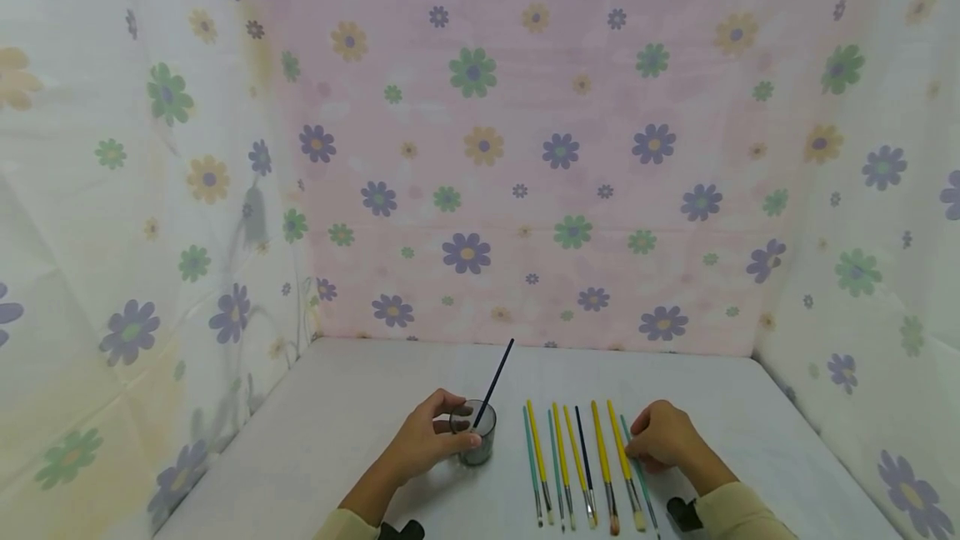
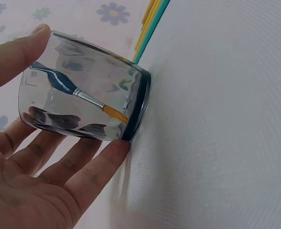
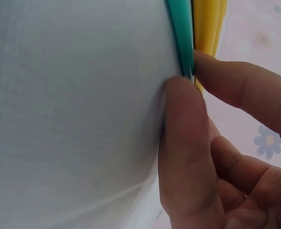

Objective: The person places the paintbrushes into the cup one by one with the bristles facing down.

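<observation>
My left hand [image 1: 420,444] holds a clear drinking glass [image 1: 483,448] on the left side of the table, thumb on one side and fingers on the other. A dark blue paintbrush [image 1: 496,380] leans inside it; the left wrist view shows its orange-brown bristles [image 2: 115,114] down near the glass's base. At the right end of a row of brushes, the thumb and forefinger of my right hand [image 1: 666,440] pinch a teal paintbrush [image 1: 645,486] by its handle. That brush lies on the table, its bristle end toward me. Beside it lies a thick yellow paintbrush [image 1: 621,448].
Several more yellow, teal and dark blue paintbrushes lie side by side between the hands, including a teal one [image 1: 530,444] nearest the glass. The white table [image 1: 360,382] ends at flower-patterned cloth [image 1: 525,107] at the back and both sides.
</observation>
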Motion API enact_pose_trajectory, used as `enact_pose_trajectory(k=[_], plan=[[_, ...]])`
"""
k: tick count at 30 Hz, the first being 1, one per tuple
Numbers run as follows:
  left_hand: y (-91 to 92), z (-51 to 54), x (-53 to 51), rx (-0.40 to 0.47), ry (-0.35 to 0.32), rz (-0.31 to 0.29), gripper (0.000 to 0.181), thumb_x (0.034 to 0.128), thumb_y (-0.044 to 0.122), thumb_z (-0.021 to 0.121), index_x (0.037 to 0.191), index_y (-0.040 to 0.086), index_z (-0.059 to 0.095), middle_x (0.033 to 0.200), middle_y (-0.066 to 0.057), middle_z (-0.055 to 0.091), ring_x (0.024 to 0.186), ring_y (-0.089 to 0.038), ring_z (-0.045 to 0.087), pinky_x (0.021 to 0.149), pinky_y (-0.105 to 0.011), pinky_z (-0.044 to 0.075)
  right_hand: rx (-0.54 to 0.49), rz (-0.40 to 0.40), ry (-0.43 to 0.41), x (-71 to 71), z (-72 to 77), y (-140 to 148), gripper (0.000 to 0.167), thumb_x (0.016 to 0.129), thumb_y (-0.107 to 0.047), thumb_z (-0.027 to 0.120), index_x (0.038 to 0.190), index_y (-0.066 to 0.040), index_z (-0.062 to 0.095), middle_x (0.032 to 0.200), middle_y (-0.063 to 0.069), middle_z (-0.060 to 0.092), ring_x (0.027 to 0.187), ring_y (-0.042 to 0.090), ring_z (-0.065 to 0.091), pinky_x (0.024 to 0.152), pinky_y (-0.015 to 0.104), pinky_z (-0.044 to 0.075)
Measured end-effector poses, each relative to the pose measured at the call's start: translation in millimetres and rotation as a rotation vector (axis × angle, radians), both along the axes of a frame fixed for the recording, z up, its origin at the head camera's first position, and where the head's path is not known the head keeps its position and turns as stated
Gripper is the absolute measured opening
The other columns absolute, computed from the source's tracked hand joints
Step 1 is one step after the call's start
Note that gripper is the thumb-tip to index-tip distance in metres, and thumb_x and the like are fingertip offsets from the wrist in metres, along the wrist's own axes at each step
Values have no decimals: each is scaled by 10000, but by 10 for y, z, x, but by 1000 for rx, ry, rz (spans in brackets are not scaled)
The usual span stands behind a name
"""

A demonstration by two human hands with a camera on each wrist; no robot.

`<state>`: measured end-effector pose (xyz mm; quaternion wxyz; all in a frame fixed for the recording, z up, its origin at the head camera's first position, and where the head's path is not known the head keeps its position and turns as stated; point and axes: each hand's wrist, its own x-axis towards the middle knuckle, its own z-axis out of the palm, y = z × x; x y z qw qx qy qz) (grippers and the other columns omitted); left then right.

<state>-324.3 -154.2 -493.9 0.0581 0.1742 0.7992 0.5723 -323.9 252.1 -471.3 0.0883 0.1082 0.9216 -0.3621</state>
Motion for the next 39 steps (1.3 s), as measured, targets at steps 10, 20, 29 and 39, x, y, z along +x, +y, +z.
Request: enact_pose_trajectory(k=[10,20,29,39], plan=[[-9,3,-3,3,0,-5,716,845,375,868,1375,49,514,1391,-142,609,1209,-315,669,986,-448,575,-87,-37,-57,-59,-2,70,335,751,-73,871,998,3,658,901,129,684,728,214,690,612,319,607],[-3,8,-31,-17,2,13,705,820,405,883,1352,94,542,1365,-88,631,1196,-291,672,1003,-473,564,-235,-43,-50,-41,-7,184,386,816,-108,789,1146,47,664,963,143,679,774,231,674,649,350,615],[-6,8,-18,-23,-1,15,730,817,409,884,1365,80,531,1376,-96,626,1191,-280,675,993,-458,569,-421,-61,18,-67,22,232,470,880,-129,732,1297,56,622,1063,142,698,860,225,673,718,379,624],[8,5,3,-27,-8,20,709,830,384,878,1367,78,530,1367,-93,629,1175,-270,679,980,-455,572,-572,-8,154,-71,302,131,528,931,-174,763,1364,53,563,1201,190,686,987,267,708,800,411,642]])
